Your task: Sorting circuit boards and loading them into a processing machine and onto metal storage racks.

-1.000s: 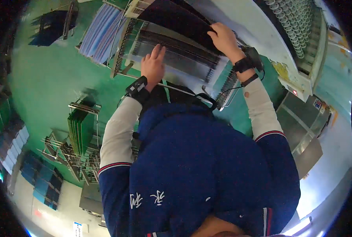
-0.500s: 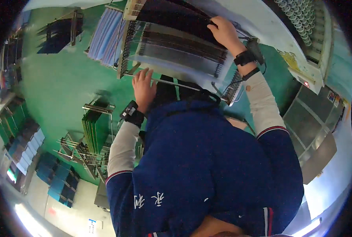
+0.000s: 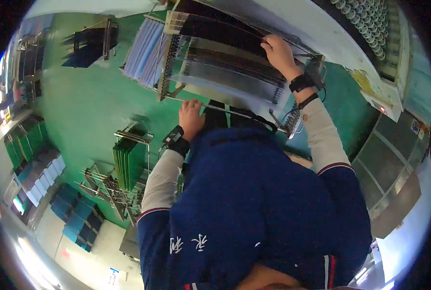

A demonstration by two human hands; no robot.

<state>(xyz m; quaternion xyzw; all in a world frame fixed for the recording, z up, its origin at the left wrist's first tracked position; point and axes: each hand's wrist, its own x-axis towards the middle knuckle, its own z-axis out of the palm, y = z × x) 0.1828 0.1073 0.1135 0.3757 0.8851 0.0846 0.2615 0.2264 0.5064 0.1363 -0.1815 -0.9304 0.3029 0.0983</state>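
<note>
Where left hand [image 3: 192, 121] rests, rod [image 3: 237, 114] gleams

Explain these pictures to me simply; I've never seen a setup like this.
There is no robot here, just a person's bare hands. A wide fisheye camera on the head looks down, so straight edges bend and the blue shirt fills the lower middle.

Ahead is a metal rack holding upright sheets. The right hand has its fingers at the edge of a dark sheet; whether they grip it is hard to tell. The left hand is at the rack's front rail. Pale blue sheets stand beyond, to the left.
</note>
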